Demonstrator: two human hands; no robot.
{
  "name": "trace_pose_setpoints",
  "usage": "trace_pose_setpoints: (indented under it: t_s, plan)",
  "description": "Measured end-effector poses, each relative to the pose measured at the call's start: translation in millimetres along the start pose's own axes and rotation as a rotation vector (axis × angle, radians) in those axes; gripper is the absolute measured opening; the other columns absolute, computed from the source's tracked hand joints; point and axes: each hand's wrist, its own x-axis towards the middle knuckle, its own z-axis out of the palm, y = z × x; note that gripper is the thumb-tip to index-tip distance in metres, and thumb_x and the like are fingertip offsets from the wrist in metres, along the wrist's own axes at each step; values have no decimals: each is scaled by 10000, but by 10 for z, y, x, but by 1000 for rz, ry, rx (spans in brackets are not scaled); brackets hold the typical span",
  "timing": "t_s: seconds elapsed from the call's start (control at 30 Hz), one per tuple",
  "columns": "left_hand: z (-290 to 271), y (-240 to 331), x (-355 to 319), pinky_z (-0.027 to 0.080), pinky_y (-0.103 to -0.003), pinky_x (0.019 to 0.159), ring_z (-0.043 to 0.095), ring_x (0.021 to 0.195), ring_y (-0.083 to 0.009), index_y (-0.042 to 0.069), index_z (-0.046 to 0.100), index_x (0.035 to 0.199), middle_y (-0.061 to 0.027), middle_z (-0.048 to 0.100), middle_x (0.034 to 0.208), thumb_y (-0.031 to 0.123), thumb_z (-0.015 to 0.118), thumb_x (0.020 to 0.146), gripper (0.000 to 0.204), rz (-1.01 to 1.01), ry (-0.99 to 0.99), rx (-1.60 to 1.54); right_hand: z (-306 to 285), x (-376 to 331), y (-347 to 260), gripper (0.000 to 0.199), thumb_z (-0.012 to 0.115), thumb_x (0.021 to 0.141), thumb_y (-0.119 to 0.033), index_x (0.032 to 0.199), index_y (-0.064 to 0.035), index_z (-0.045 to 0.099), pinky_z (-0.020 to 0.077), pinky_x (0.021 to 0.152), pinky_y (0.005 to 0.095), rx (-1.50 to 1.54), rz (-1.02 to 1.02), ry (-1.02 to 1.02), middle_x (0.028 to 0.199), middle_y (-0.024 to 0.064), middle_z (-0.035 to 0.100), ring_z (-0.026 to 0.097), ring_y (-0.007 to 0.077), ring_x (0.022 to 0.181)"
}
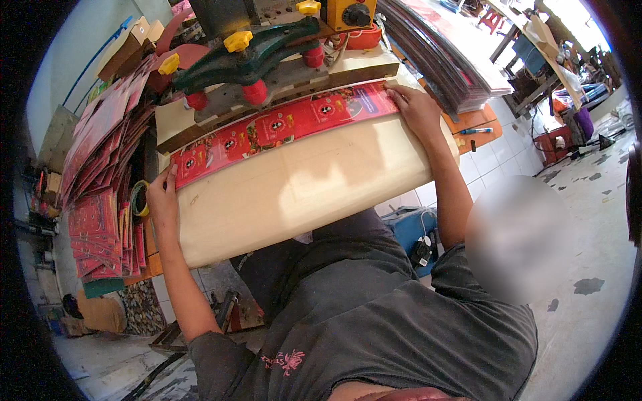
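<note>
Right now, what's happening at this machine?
A person holds a long red printed sheet flat on a pale wooden board, left hand at one end and right hand at the other. Its far edge lies under a green press with yellow and red knobs. Stacks of similar red sheets lie to the left.

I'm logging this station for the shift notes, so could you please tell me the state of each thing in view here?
Red printed sheet: flat on the table, far edge under the press.
Left hand: open, fingers on the sheet's left end.
Right hand: open, flat on the sheet's right end.
Press: sitting over the sheet's far edge.
Wooden table: bare in front of the sheet.
Red sheets at left: loosely stacked, fanned.
</note>
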Motion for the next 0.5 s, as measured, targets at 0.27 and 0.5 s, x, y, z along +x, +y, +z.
trace_pose_setpoints:
  t_s: [0.27,0.5]
  plan:
    - [13,-53,36,504,-379,976,690,1145,-366,-20,689,1260,-253,709,1185,373,586,1047,458,70,16,23,-44,-8,-87,360,554,1005,-502,1187,-275,766,542,814,487,28,9,26,1005,153,759,723,362,932]
    - [9,-81,-85,508,-360,957,719,1070,-312,-28,704,1225,-229,732,1157,333,614,1036,417,71,67,-28,-72,-98,-71,332,605,999,-437,1179,-215,773,545,835,449,110,-5,-16,1051,169,756,726,346,971]
